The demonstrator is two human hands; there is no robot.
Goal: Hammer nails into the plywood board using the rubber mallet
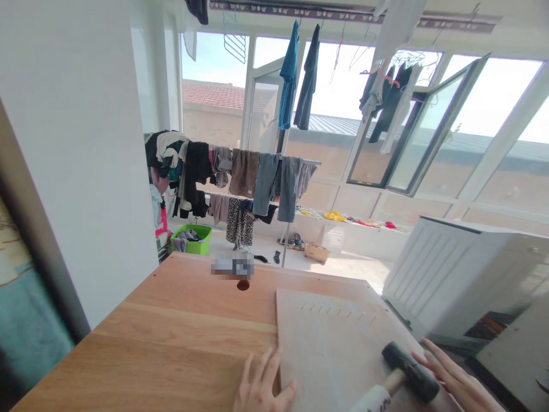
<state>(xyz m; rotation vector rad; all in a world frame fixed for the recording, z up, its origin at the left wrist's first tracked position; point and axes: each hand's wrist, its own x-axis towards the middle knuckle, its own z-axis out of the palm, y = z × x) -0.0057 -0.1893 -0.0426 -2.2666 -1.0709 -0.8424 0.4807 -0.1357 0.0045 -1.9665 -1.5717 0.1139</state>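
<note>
A pale wooden board [330, 349] lies on the wooden table [184, 337]. Toward its far side, several thin nails [338, 312] stand up in a row. On the board's right part lies a mallet with a black head [409, 371], its light handle wrapped in white toward the bottom edge. My left hand [261, 386] is open, fingers spread across the tabletop and the board's left edge, thumb over the board. Just right of the mallet head is my right hand [457, 377], fingers stretched out; whether it touches the head I cannot tell.
A round dark hole [243, 285] and a blurred-out item [233, 266] are at the table's far edge. Beyond stand a laundry rack [244, 171], a green basket [193, 239] and a cardboard box [316, 253]. White ribbed furniture [446, 269] stands right, a wall [77, 143] left.
</note>
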